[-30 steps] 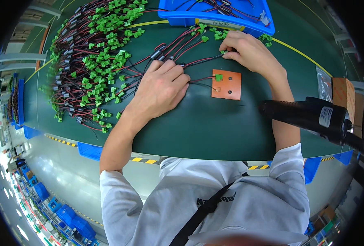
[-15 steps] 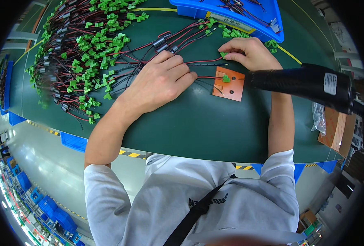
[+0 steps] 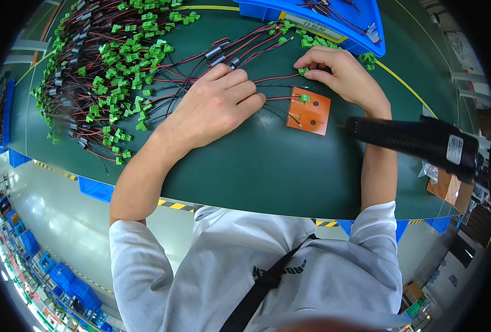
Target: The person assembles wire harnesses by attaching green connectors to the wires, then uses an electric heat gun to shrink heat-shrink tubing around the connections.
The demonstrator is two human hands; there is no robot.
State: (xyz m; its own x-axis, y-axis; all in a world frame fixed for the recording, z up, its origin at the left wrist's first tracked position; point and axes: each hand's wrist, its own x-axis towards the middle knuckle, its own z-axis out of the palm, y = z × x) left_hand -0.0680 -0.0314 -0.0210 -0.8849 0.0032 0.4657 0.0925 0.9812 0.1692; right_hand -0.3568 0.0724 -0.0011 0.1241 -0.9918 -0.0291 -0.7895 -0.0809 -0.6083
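Observation:
My left hand [image 3: 218, 108], fingers curled and knuckles up, is closed on red and black wires beside the pile. My right hand [image 3: 345, 74] pinches a small green terminal connector [image 3: 303, 71] on the end of a red wire. Just below it lies an orange square plate [image 3: 312, 116] with two dark screw-like dots. A second green connector [image 3: 304, 98] sits at the plate's upper edge, its wire running back to my left hand. Right of the plate, over my right forearm, a black electric screwdriver [image 3: 411, 138] points left, its tip apart from the plate.
A large heap of wire harnesses with green connectors [image 3: 113, 66] and black cylinders covers the table's left side. At the back stands a blue bin [image 3: 312, 16] holding wires. Farther right lie a clear plastic bag [image 3: 429, 170] and a cardboard box [image 3: 450, 191].
The screwdriver has moved down and right, away from the plate. The connector at the plate has shifted up and turned. My hands have barely moved.

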